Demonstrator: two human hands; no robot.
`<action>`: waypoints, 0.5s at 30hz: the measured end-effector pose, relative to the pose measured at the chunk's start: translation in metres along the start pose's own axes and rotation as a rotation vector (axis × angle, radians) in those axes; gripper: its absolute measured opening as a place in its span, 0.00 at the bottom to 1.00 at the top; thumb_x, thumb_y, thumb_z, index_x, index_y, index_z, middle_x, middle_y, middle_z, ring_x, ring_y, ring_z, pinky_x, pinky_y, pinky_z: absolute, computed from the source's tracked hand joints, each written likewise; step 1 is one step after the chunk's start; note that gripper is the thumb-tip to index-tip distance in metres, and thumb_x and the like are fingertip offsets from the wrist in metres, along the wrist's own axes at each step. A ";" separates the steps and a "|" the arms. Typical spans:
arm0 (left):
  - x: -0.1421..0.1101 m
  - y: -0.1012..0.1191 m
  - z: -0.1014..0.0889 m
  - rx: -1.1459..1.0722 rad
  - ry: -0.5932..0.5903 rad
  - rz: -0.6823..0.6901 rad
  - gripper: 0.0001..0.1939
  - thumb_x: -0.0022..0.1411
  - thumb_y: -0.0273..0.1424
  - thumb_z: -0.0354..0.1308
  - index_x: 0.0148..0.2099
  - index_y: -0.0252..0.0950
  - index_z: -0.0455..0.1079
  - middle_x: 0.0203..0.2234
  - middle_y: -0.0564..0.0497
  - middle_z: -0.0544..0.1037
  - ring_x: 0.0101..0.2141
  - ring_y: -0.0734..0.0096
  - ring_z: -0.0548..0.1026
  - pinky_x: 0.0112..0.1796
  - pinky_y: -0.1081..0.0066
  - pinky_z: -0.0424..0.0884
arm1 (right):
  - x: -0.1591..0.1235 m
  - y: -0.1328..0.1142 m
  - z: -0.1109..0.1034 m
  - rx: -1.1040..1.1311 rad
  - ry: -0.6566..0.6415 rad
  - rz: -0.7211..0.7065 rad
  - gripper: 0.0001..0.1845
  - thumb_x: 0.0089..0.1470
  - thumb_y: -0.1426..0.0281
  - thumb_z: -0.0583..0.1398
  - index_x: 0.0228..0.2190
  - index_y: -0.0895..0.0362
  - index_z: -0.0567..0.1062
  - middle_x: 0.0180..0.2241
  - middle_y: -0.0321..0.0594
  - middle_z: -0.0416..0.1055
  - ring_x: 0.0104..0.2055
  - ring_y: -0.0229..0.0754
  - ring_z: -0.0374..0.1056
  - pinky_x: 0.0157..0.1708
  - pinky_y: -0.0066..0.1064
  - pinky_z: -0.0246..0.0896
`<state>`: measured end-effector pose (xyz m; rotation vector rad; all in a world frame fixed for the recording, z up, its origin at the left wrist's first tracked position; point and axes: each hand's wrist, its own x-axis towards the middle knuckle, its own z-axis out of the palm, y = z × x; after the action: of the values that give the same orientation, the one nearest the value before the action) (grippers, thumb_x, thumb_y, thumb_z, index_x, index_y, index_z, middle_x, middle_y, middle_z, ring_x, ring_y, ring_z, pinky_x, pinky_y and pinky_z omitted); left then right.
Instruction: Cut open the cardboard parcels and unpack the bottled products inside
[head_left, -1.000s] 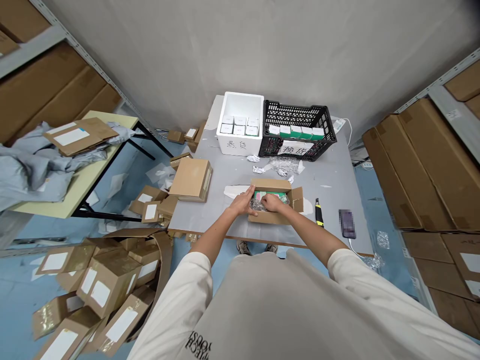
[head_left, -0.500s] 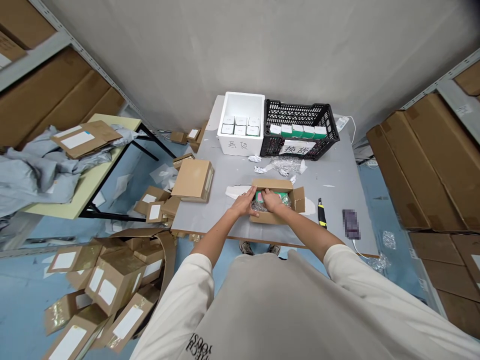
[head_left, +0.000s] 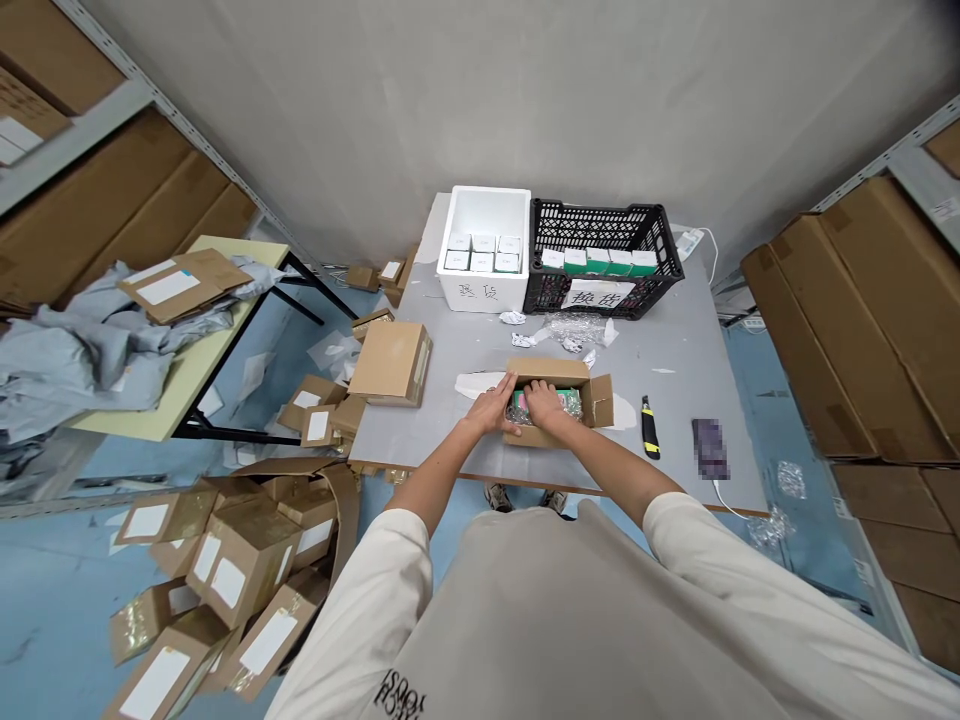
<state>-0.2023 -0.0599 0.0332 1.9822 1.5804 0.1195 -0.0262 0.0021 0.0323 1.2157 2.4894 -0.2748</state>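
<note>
An open cardboard box (head_left: 551,437) lies near the front edge of the table, its flaps up. Bubble wrap (head_left: 571,404) and a green box (head_left: 559,393) are inside. My left hand (head_left: 491,406) grips the box's left end, thumb and fingers spread along its wall. Reaching in over the near side, my right hand (head_left: 544,404) has its fingers closed on the green box; the fingertips are partly hidden. A yellow and black utility knife (head_left: 649,430) rests on the table to the right.
At the back stand a white foam box (head_left: 482,295) and a black crate (head_left: 652,295), both holding white-topped green boxes. A closed carton (head_left: 386,362) is at left. Crumpled paper and plastic wrap lie behind the open box. Many parcels (head_left: 244,545) cover the floor at left.
My right hand has shifted slightly within the box, and the pink patch on the green box shows less. My left hand keeps its hold. The view has shifted slightly.
</note>
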 end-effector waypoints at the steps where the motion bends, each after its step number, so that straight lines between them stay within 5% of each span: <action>1: 0.000 0.000 0.000 0.000 0.001 0.004 0.81 0.42 0.51 0.77 0.76 0.45 0.16 0.76 0.37 0.32 0.68 0.35 0.61 0.60 0.53 0.64 | 0.000 0.001 -0.001 0.004 -0.014 -0.015 0.27 0.56 0.66 0.66 0.55 0.62 0.71 0.54 0.60 0.71 0.57 0.60 0.64 0.57 0.46 0.56; 15: -0.003 0.005 -0.002 0.040 -0.012 -0.009 0.80 0.45 0.51 0.75 0.76 0.45 0.14 0.76 0.40 0.30 0.67 0.34 0.61 0.59 0.51 0.65 | 0.016 0.003 -0.003 -0.018 -0.144 -0.088 0.46 0.48 0.72 0.69 0.65 0.59 0.60 0.57 0.61 0.71 0.58 0.61 0.69 0.56 0.45 0.61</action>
<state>-0.1999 -0.0628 0.0385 2.0027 1.5956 0.0726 -0.0339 0.0164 0.0290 1.0429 2.4189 -0.3493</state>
